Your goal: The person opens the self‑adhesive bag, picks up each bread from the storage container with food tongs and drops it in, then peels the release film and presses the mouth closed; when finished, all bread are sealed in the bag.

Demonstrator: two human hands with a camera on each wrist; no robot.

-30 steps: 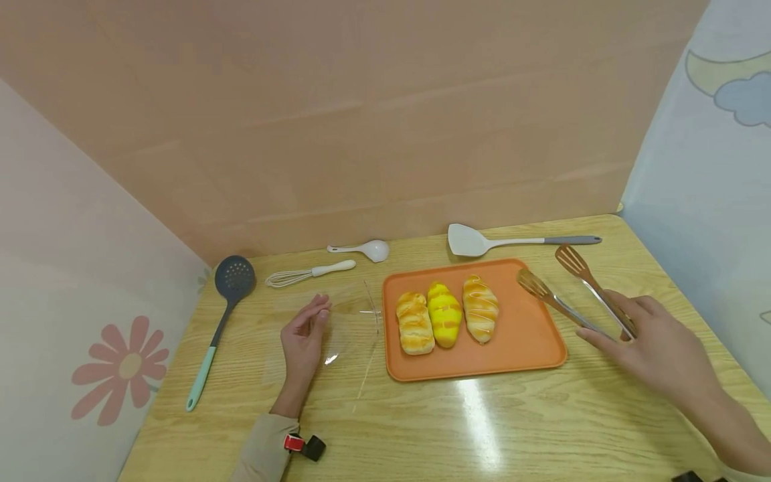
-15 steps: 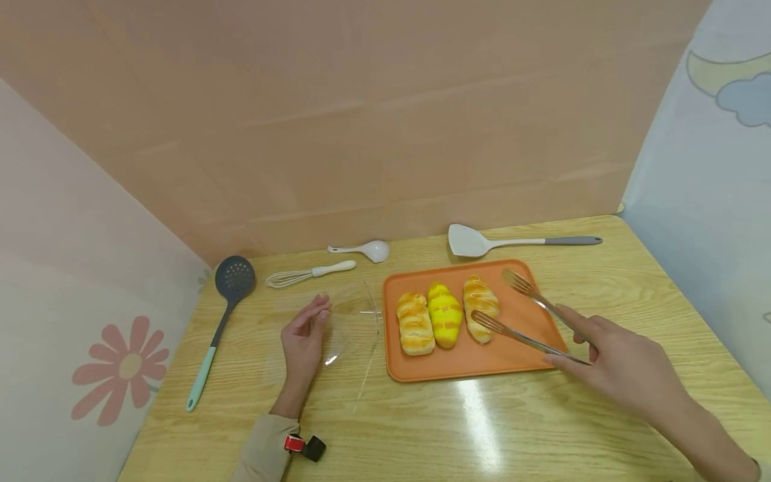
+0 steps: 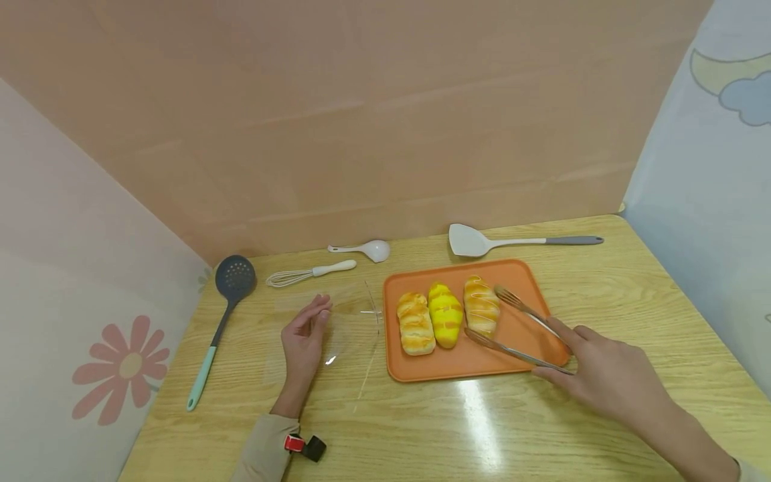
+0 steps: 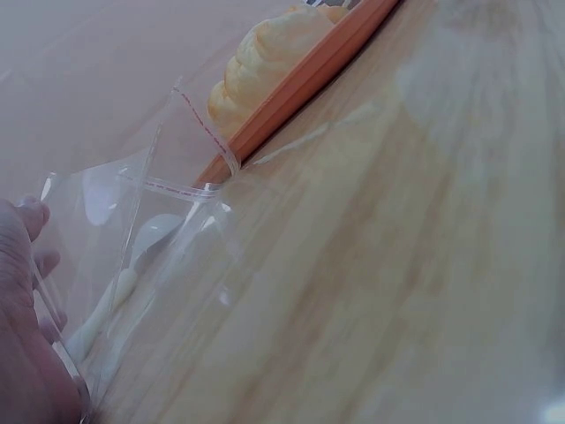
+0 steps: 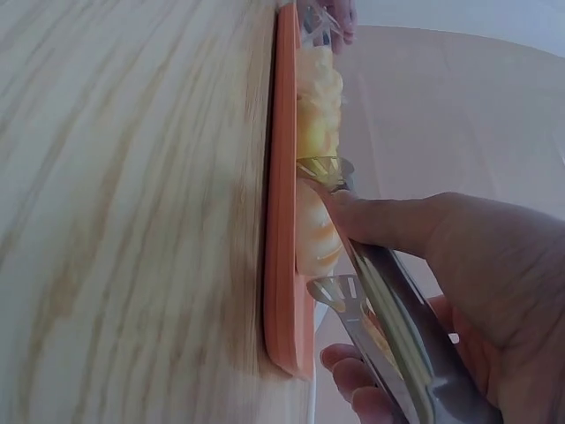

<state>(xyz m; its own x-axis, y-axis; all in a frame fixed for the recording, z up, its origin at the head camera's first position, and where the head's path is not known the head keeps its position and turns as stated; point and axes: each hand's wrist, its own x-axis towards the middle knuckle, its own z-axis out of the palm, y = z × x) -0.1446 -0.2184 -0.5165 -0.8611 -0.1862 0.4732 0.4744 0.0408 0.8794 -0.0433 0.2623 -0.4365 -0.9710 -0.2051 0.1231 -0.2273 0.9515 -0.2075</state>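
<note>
left fingers (image 3: 308, 313) pinch clear bag (image 3: 351, 335) | right fingers (image 3: 566, 333) grip tongs (image 3: 512, 351) straddling rightmost bun (image 3: 482, 304)

Light wood-grain worktop (image 3: 632, 288), white glare (image 3: 478, 425) toward front. Creased tan back wall (image 3: 373, 120). Pale left wall (image 3: 72, 234), pink flower (image 3: 129, 367). Pale-blue right wall (image 3: 705, 181), moon (image 3: 711, 73) and cloud (image 3: 749, 100).

Table (image 3: 415, 428): light wood-grain top, glossy, glare patch in front of tray. Directly on surface: orange rectangular tray (image 3: 434, 368), rounded corners, right of centre. Spatula (image 3: 518, 242) behind tray, white blade left, grey grip right. White spoon (image 3: 369, 250) near rear edge. Whisk (image 3: 312, 273) just in front, wires left. Skimmer (image 3: 220, 327) at left side, perforated head rearward.
</note>
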